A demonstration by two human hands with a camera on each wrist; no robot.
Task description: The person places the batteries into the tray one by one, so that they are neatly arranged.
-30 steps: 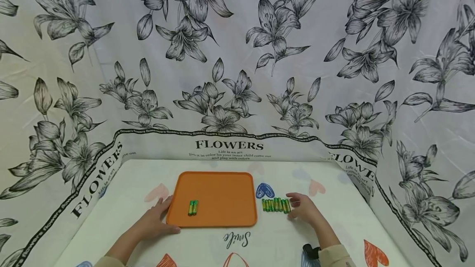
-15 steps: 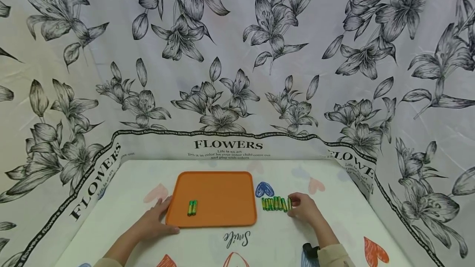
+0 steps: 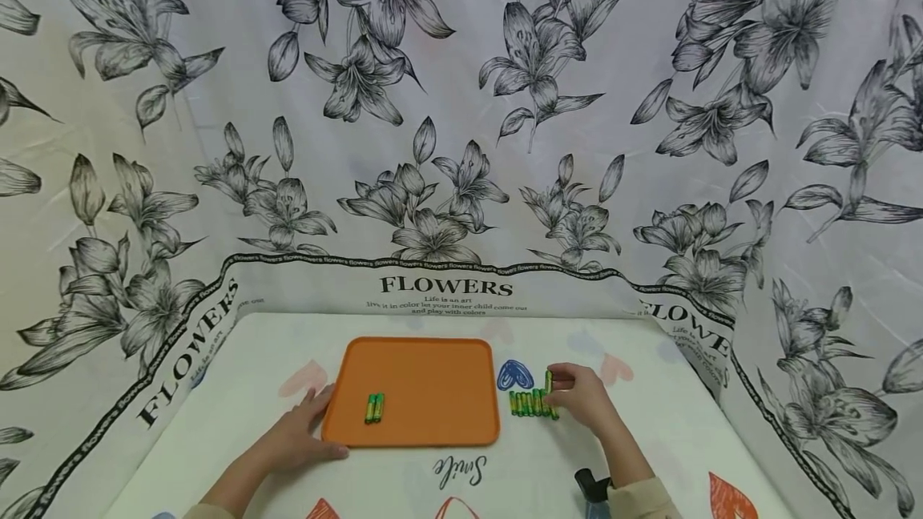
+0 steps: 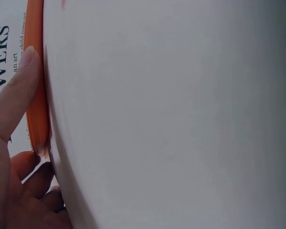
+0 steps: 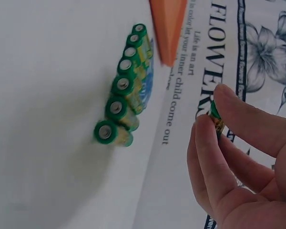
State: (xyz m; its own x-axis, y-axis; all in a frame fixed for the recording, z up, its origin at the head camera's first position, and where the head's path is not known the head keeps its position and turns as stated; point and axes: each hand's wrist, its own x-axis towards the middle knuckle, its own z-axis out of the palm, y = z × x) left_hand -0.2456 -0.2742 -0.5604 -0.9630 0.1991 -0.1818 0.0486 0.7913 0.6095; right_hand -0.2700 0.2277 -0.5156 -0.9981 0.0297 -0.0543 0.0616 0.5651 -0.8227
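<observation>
One battery (image 3: 549,380) is rising, our right hand (image 3: 582,397) pinching it, the row (image 3: 529,404) lying beneath, our spread left hand (image 3: 292,435) presumably steadying the tray (image 3: 436,391).

Sandy beige top from where I'm standing. I only catch a sliver of the left sleeve (image 3: 209,512), but the right sleeve (image 3: 642,500) shows more, and it stops partway down the forearm. Left hand (image 3: 294,432) and right hand (image 3: 582,397) are totally bare. Chunky little black gadget (image 3: 593,485) by the right cuff, can't tell how it's fastened tbh.
</observation>
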